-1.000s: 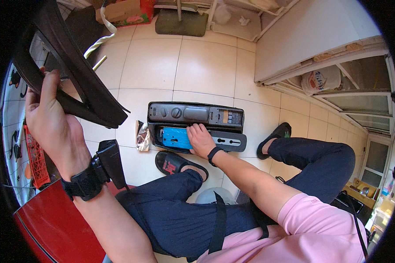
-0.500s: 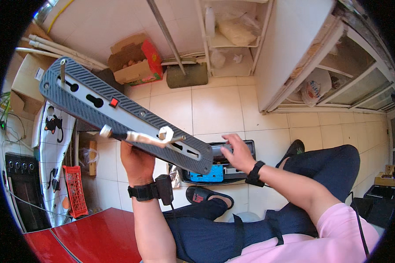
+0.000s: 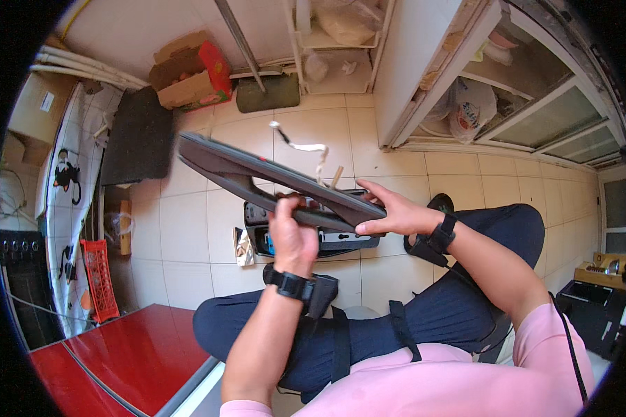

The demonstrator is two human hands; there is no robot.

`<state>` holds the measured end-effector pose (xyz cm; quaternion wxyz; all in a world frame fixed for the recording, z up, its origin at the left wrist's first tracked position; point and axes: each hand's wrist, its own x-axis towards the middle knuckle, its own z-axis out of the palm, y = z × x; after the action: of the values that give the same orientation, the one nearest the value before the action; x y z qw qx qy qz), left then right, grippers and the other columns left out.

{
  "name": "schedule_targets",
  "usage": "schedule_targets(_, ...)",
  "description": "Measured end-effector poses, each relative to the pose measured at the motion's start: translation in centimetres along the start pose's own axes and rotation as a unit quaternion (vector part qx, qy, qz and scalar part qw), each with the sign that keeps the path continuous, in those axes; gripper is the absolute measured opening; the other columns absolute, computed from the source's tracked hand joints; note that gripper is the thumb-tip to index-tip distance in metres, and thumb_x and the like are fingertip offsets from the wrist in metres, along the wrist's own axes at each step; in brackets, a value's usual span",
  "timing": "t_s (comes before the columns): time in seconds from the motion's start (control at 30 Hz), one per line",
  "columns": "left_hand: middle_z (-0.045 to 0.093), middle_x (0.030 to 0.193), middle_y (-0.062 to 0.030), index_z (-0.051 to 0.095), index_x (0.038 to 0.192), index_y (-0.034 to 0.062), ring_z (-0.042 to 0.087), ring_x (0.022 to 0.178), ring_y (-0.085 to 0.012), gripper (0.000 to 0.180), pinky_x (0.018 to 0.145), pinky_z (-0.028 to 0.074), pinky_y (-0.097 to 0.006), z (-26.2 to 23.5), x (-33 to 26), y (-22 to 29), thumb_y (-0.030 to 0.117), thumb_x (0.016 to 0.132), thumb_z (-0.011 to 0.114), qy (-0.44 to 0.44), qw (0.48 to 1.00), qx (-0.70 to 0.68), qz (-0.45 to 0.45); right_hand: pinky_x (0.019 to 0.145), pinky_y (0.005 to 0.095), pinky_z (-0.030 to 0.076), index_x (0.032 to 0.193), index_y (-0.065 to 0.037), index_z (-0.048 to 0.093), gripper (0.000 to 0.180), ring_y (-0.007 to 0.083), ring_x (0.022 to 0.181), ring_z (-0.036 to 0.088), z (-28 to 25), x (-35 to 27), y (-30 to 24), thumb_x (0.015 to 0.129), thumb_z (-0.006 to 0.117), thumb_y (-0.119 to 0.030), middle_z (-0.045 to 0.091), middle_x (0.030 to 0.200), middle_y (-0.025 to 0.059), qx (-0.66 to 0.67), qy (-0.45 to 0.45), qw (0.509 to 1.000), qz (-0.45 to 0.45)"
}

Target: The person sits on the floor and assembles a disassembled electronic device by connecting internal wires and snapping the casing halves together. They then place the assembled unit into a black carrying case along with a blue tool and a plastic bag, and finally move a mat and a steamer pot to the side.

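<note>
A long dark grey plastic cover (image 3: 222, 154) with a grip opening is held tilted in front of me, its flat side turned up and away. My left hand (image 3: 293, 240) is closed round the bar of its handle. At the cover's right end, my right hand (image 3: 409, 214) pinches the edge, thumb below and fingers above. A white and black cable (image 3: 307, 146) with a plug on its end sticks up from the cover, beside a short metal post (image 3: 337, 177). Beneath, partly hidden by the cover, a black case (image 3: 348, 242) lies on the floor tiles.
A piece of silver foil (image 3: 244, 248) lies left of the case. Farther back are an opened cardboard box (image 3: 188, 89), a dustpan (image 3: 268, 94) and a white shelf rack (image 3: 337, 78). A red tabletop (image 3: 125, 354) and an orange plastic crate (image 3: 100, 281) are on the left.
The cover has swung from face-on to nearly edge-on and come down to the right. My right hand, open and apart from it before, now grips its right end. The view has shifted.
</note>
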<state>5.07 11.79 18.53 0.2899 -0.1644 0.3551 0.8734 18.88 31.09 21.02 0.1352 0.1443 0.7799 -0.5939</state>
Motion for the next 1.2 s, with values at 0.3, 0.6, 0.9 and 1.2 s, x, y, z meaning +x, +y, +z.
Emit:
schedule_targets(0.3, 0.05, 0.074, -0.0015, 0.051, 0.086, 0.0109, 0.052, 0.072, -0.0176, 0.015, 0.074, 0.049, -0.038, -10.3, -0.5, -11.8, 0.001, 0.078, 0.058, 0.27, 0.956, -0.095, -0.066, 0.09, 0.0323, 0.05, 0.152, 0.004, 0.035, 0.112, 0.0229, 0.105, 0.06, 0.0, 2.0, 9.9, 0.071, 0.088, -0.054, 0.06, 0.122, 0.0173, 0.02, -0.158, 0.965, 0.21)
schedule_targets(0.6, 0.051, 0.075, -0.004, 0.052, 0.083, 0.0093, 0.052, 0.074, -0.0203, 0.009, 0.075, 0.051, -0.041, -16.9, 1.2, -14.7, 0.007, 0.08, 0.06, 0.312, 0.938, -0.097, -0.114, 0.082, 0.0389, 0.059, 0.148, 0.007, 0.039, 0.118, 0.0316, 0.115, 0.061, 4.1, 4.4, 16.7, 0.065, 0.087, -0.062, 0.052, 0.139, 0.0256, 0.007, -0.136, 0.959, 0.249)
schedule_targets(0.9, 0.056, 0.084, -0.0059, 0.054, 0.086, 0.0063, 0.055, 0.081, -0.0206, 0.007, 0.088, 0.051, -0.043, -19.7, 2.9, -16.4, 0.006, 0.08, 0.059, 0.284, 0.946, -0.131, -0.087, 0.104, 0.039, 0.047, 0.139, 0.008, 0.05, 0.104, 0.0318, 0.121, 0.058, 5.9, 4.5, 19.1, 0.067, 0.089, -0.056, 0.059, 0.131, 0.0245, 0.025, -0.024, 0.981, 0.193)
schedule_targets(1.2, 0.063, 0.106, -0.008, 0.059, 0.109, 0.0047, 0.06, 0.101, -0.0242, 0.028, 0.093, 0.049, -0.042, -19.8, 1.9, -17.9, 0.012, 0.082, 0.061, 0.304, 0.943, -0.119, -0.065, 0.109, 0.0399, 0.043, 0.14, 0.008, 0.049, 0.102, 0.0357, 0.123, 0.056, 6.3, 4.3, 19.7, 0.066, 0.09, -0.051, 0.056, 0.131, 0.0261, -0.057, 0.011, 0.986, 0.156)
